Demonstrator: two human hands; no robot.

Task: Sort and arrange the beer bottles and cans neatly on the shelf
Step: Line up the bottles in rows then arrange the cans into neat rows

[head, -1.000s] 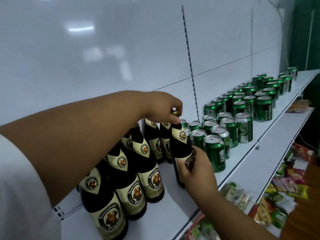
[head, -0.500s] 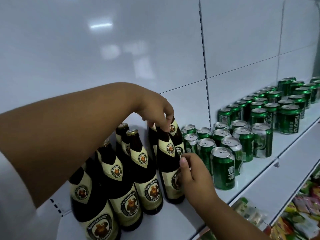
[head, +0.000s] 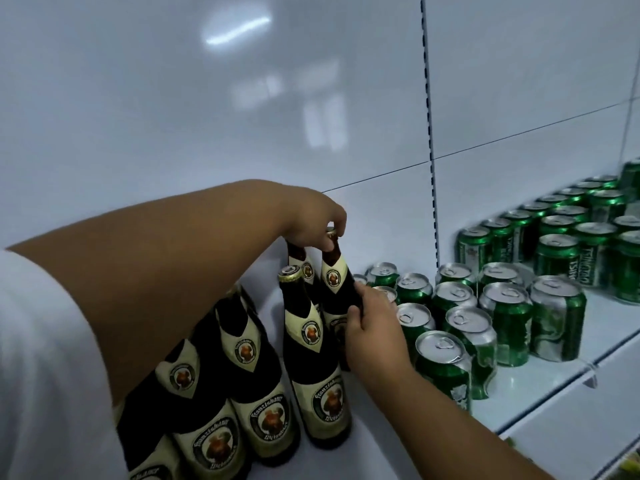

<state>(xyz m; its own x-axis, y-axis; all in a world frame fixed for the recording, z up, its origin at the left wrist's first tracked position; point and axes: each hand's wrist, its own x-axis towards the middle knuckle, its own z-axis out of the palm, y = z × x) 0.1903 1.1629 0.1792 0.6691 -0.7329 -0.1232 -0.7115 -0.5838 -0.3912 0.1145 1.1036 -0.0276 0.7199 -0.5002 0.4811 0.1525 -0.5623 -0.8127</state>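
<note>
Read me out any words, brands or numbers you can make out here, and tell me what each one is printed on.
"Franziskaner": arched over the round emblem on the body label of the front brown bottle, and on the bottles left of it.
"Weissbier": seemingly, below that emblem; blurred, not certain.
"TSINGTAO": running vertically on the green can farther back on the shelf.
White print on the nearest green can: too blurred to read.
Numbers: none legible.
</note>
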